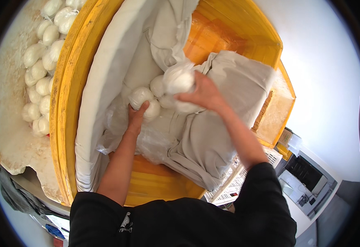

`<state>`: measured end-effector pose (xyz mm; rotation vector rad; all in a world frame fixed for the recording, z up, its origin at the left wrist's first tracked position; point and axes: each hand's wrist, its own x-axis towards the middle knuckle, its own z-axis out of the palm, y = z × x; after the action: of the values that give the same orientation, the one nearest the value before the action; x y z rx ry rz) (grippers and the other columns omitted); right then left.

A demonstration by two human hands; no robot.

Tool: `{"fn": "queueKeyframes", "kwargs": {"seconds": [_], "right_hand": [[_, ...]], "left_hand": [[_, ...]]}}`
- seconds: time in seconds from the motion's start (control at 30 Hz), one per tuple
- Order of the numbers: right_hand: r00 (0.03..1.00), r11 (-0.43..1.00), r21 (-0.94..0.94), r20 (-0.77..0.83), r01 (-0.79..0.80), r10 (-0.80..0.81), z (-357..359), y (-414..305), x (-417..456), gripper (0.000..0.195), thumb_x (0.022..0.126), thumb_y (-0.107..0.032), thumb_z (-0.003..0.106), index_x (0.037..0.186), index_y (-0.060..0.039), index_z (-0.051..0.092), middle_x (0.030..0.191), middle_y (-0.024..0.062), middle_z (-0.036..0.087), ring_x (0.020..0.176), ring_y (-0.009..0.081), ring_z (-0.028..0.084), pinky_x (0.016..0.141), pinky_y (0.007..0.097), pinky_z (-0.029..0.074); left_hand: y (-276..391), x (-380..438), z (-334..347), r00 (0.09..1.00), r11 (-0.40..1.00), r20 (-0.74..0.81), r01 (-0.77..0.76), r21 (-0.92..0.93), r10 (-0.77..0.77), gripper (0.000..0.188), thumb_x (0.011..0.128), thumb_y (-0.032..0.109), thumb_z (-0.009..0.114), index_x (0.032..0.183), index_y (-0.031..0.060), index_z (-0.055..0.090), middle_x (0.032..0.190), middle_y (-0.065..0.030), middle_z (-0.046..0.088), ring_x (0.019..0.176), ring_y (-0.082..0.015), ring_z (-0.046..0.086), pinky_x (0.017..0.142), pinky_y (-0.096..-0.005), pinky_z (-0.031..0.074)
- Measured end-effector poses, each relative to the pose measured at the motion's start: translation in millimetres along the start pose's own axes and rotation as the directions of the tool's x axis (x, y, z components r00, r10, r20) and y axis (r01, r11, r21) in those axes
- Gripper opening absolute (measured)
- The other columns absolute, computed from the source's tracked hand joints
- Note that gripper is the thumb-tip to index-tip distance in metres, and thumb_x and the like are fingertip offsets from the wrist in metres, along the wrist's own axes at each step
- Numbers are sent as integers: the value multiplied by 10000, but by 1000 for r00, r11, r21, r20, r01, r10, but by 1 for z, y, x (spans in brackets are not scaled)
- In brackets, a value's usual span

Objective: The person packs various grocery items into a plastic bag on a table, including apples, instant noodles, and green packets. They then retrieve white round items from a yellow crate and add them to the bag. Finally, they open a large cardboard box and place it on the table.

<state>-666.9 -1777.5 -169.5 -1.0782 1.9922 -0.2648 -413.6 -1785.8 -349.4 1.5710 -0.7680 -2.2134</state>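
Observation:
My right hand (203, 92) grips a round white item in thin clear plastic (180, 81), blurred, above the cloth-lined yellow bin. My left hand (137, 115) rests against a pair of round white items (141, 96) in the bin; its fingers are partly hidden behind them, so its hold is unclear. Another white ball (157, 85) lies between the two hands. Beneath them spreads a pale cloth (143, 61), and loose clear plastic (155, 140) lies around my left forearm. What the white items are made of cannot be told.
The bin's thick yellow rim (71, 92) curves along the left. Beyond it, many bagged white balls (41, 69) lie on a stained pale surface (16, 129). Folded grey cloth (240, 74) covers the bin's right part. A white plastic crate (229, 188) stands at lower right.

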Motion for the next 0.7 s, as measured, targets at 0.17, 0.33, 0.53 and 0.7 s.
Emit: {"fn": "queueKeyframes", "kwargs": {"seconds": [0.17,0.33,0.53,0.7], "right_hand": [[1000,999,43,3,28,-28,82,-33,-30,781,624,-413,819,1171,54,516,1114,238,588,1054,357,569,897,420,476],[970,994,-77,-227,75,-90,122,-29,-19,695,701,-329,780,1172,86,481,1193,252,522,1115,387,511,953,429,437],[980,997,61,-195,39,-26,78,26,-8,599,719,-250,737,1176,43,484,1193,231,530,1126,387,518,947,447,433],[944,852,-417,-231,-316,237,95,123,3,659,606,-271,796,1132,-7,499,1193,207,564,1142,372,540,963,426,441]], "left_hand": [[-7,8,-16,997,997,42,64,-48,-62,718,918,477,588,1449,67,330,1362,-101,484,1244,-239,468,1049,-362,382],[38,-10,-16,930,912,308,293,-286,-202,895,895,740,392,1514,108,252,1519,-99,336,1376,-296,343,1095,-480,308],[33,-14,3,938,903,291,282,-323,-189,945,840,790,430,1508,139,277,1527,-97,325,1393,-294,326,1091,-543,301],[37,-12,11,930,879,312,307,-365,-196,906,854,737,495,1502,139,291,1490,-87,382,1358,-283,382,1093,-515,320]]}}
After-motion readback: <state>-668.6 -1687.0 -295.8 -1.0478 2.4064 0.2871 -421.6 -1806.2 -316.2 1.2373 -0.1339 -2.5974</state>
